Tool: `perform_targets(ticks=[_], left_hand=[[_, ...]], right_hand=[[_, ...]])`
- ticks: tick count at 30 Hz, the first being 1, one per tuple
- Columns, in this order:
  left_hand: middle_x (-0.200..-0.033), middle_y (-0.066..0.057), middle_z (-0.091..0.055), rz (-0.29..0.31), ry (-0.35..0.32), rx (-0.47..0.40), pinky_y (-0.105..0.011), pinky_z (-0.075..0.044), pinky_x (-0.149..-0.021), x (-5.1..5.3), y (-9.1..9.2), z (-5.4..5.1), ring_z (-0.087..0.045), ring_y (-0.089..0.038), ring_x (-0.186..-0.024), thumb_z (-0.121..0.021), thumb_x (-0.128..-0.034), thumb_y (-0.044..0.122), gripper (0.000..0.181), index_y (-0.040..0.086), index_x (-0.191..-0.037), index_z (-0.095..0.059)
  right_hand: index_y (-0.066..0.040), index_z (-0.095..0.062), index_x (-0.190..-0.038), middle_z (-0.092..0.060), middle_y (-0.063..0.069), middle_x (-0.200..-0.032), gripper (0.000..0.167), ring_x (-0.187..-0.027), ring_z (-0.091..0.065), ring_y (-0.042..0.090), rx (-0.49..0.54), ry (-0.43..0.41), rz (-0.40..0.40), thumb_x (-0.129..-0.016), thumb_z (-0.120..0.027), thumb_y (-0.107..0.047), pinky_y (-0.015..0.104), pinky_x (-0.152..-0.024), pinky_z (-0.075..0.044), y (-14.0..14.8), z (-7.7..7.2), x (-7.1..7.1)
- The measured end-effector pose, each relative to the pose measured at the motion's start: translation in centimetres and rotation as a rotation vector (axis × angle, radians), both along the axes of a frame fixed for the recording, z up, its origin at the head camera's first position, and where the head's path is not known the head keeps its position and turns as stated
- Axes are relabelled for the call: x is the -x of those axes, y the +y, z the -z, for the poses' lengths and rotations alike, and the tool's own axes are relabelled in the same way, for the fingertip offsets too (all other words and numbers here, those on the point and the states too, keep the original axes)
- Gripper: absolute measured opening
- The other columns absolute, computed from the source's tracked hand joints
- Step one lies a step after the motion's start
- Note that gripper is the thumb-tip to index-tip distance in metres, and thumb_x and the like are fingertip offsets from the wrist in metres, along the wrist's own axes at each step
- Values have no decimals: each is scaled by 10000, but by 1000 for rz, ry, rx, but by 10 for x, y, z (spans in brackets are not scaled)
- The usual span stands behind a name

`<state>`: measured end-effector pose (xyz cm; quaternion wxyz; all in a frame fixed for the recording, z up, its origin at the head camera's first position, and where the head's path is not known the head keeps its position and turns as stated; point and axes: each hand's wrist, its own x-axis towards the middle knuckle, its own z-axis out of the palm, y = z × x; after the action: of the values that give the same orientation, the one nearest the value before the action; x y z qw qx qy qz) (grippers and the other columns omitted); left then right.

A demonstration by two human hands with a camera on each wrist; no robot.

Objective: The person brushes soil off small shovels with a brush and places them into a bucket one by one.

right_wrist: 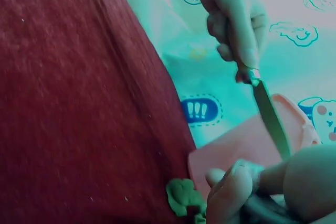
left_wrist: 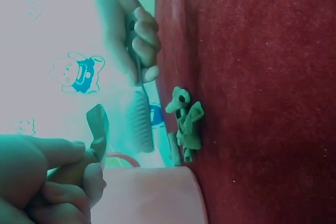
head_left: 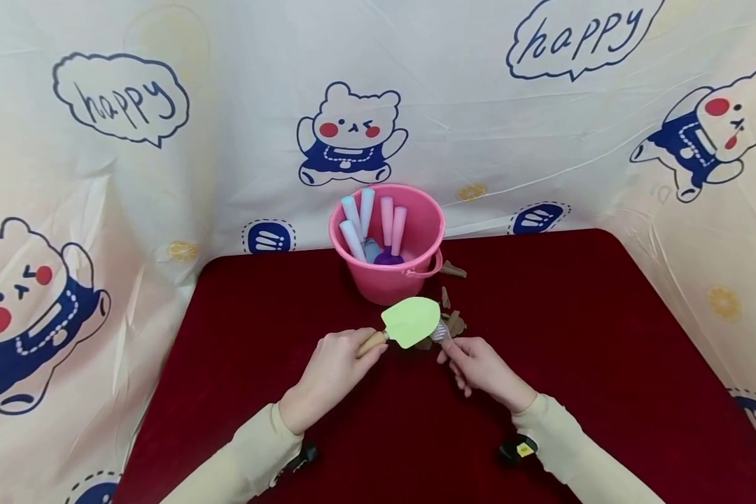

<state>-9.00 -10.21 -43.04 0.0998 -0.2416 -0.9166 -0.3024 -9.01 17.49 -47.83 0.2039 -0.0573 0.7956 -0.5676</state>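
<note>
My left hand (head_left: 334, 367) grips the wooden handle of a small trowel with a light green blade (head_left: 411, 320), raised over the table. The blade points right, toward my right hand (head_left: 484, 369). That hand pinches a small tool with a pale, ridged, brush-like head (left_wrist: 140, 121); the head view shows this end beside the trowel's tip, and I cannot tell if they touch. Crumpled brown pieces (head_left: 456, 325) lie on the table just beyond and partly under the tools. In the right wrist view, my right fingers (right_wrist: 233, 187) hide most of the tool they hold.
Behind the trowel a pink bucket (head_left: 384, 285) stands near the table's back edge, with several blue and pink handles (head_left: 398, 229) sticking up inside. More brown scraps (head_left: 454, 269) lie right of it. Dark red cloth (head_left: 579, 336) covers the table; a printed curtain (head_left: 460, 133) hangs behind.
</note>
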Motion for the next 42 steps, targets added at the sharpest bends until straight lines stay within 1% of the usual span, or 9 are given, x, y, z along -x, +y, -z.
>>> perform_targets(ticks=[5, 8, 12, 16, 21, 29, 32, 38, 42], left_hand=[[-745, 70, -630, 9, -3, -19, -229, -488, -566, -1, 4, 0, -520, -66, -610, -802, -936, 221, 132, 123, -1018, -767], [-749, 53, -648, 19, -17, -14, -221, -489, -567, -2, 6, 2, -520, -57, -606, -812, -927, 211, 143, 112, -1021, -768], [-731, 52, -635, 28, -18, -13, -206, -475, -558, -3, 7, 5, -501, -46, -593, -816, -922, 194, 133, 107, -1005, -761], [-681, 64, -564, 42, -5, -19, -203, -445, -529, -2, 7, 3, -461, -54, -566, -813, -921, 178, 108, 111, -946, -732], [-728, 67, -612, 25, -8, -17, -201, -466, -546, -1, 6, 2, -492, -56, -587, -816, -921, 180, 118, 114, -996, -754], [-723, 37, -615, 0, 19, 12, -248, -487, -548, 1, 6, 3, -525, -88, -590, -808, -931, 212, 143, 102, -997, -743], [-728, 26, -630, 3, 29, 26, -273, -506, -559, 1, 5, 4, -544, -96, -594, -813, -925, 203, 144, 99, -995, -742], [-718, 57, -598, 13, 4, 7, -247, -489, -562, 0, 2, 3, -516, -81, -593, -799, -938, 187, 113, 124, -1014, -743], [-732, 71, -597, 15, 12, -10, -242, -490, -572, 0, 1, 3, -515, -76, -605, -792, -946, 192, 114, 127, -1025, -743]], right_hand=[[45, -656, -989, -528, 9, -582, 388, -423, -518, 112, 49, -49, -114, -1113, -505, -291, 260, -402, -451, -12, 1, -5], [60, -615, -1012, -524, 4, -576, 385, -418, -504, 116, 90, -37, -156, -1114, -503, -293, 254, -389, -429, -16, -1, -6], [103, -587, -1001, -485, 3, -564, 431, -410, -457, 113, 161, -17, -129, -1113, -503, -305, 246, -381, -392, -17, -3, -4], [140, -557, -1017, -460, 11, -568, 419, -408, -426, 104, 202, -10, -59, -1119, -488, -260, 241, -387, -375, -13, -2, -2], [144, -543, -1048, -457, 21, -568, 416, -407, -414, 105, 215, 0, 19, -1125, -473, -259, 234, -395, -354, -12, -1, 0], [128, -573, -1002, -482, 7, -562, 406, -403, -450, 91, 177, 22, -140, -1118, -489, -252, 234, -383, -382, -21, -6, -4], [132, -582, -998, -477, 5, -560, 399, -400, -442, 90, 160, 22, -105, -1114, -497, -241, 228, -382, -373, -18, -8, -3], [144, -557, -1009, -457, 14, -556, 396, -406, -405, 96, 172, 32, 44, -1113, -502, -235, 224, -386, -341, -8, -10, 6], [146, -542, -1013, -457, 28, -559, 382, -404, -405, 99, 180, 34, 58, -1111, -499, -221, 230, -383, -339, -8, -9, 6]])
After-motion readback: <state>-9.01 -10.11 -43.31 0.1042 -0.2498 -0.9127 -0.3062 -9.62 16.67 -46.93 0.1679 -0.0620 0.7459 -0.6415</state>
